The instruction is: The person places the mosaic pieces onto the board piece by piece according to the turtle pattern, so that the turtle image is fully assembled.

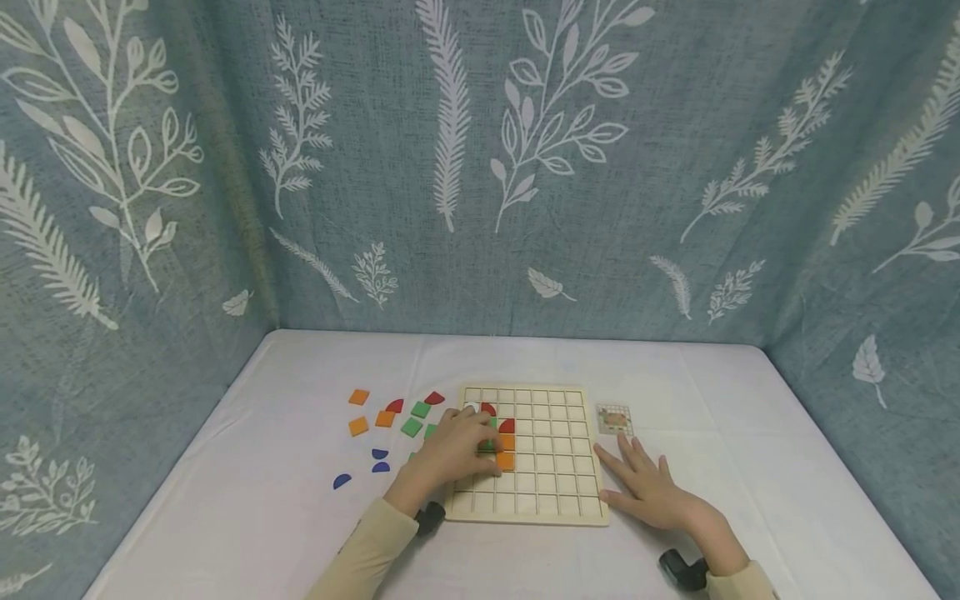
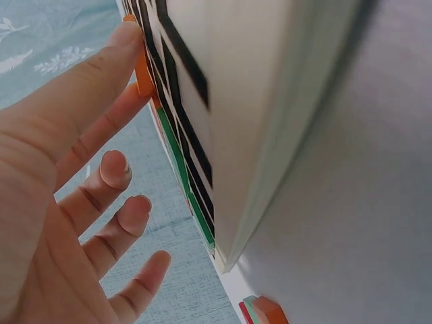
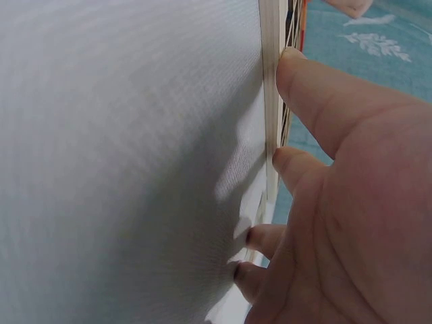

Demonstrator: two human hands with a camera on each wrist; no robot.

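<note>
My left hand (image 1: 453, 446) reaches over the left part of a wooden grid board (image 1: 555, 467). Its thumb and index finger pinch the edges of an orange square tile (image 1: 506, 461) lying at the board; the left wrist view also shows this orange tile (image 2: 142, 75), with the other fingers held apart. Another orange square (image 1: 507, 442) and a red quarter-round piece (image 1: 507, 426) sit in cells just above. Green pieces are partly hidden beneath the left hand. With spread fingers, my right hand (image 1: 652, 492) touches the board's right rim (image 3: 271, 101) and holds no piece.
Left of the board lie loose orange squares (image 1: 358, 426), green squares (image 1: 412, 427), red pieces (image 1: 435, 398) and blue half-rounds (image 1: 342, 481). A small pattern card (image 1: 614, 419) lies right of the board. Patterned curtains (image 1: 480, 275) surround the white-covered table (image 1: 225, 500).
</note>
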